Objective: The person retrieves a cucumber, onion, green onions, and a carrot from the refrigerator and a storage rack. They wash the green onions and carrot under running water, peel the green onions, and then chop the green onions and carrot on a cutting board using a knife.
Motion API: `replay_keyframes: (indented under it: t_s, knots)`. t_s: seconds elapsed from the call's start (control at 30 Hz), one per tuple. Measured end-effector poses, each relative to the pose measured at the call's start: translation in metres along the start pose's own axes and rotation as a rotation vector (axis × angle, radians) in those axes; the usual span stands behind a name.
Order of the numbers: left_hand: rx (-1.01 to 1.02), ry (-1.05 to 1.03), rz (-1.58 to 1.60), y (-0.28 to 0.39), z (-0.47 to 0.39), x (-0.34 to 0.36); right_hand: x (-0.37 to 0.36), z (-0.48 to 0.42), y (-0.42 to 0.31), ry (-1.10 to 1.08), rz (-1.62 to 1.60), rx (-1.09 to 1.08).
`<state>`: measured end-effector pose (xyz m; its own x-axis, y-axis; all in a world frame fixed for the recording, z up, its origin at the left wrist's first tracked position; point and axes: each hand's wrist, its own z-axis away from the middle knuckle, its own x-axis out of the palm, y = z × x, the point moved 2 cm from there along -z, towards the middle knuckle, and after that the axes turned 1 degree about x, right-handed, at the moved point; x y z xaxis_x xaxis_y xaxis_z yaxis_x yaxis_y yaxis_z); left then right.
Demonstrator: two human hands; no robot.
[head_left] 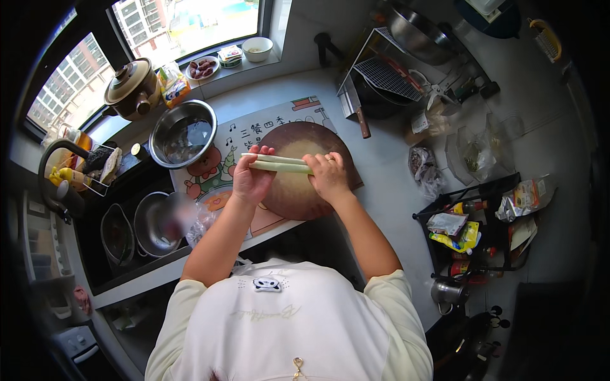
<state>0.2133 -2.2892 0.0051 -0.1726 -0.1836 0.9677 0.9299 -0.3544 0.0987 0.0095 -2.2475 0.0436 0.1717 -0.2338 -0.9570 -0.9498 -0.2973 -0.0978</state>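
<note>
Two pale green vegetable stalks [286,166] lie side by side, held level between my hands. My left hand [251,180], palm turned up, supports their left end with the thumb across it. Around the right end, the fingers of my right hand [330,177] are closed; a ring shows on one of them. Both hands are above a round wooden cutting board [300,200], whose surface is worn lighter in the middle. Under the board is a printed counter mat [267,114] with cartoon drawings and writing.
A steel basin [159,153] of water stands left of the board, near the sink [97,283] with its bowls. Right of the board, a cleaver [363,123] leans by a metal rack [381,71]. Bagged goods and a black seasoning basket [424,247] line the right-hand counter.
</note>
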Motion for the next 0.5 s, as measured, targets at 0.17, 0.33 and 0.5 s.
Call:
replay_keyframes:
  t_s: [0.17, 0.33, 0.5]
  knots:
    - [0.595, 0.422, -0.916, 0.005, -0.037, -0.056, 0.036, -0.015, 0.081, -0.118, -0.037, -0.167]
    - [0.429, -0.415, -2.529, -0.064, -0.019, 0.006, 0.036, -0.030, 0.116, -0.483, -0.168, -0.213]
    - [0.506, -0.417, -2.619, -0.081, -0.019, -0.006, 0.028, -0.059, 0.190, -0.021, -0.136, 0.104]
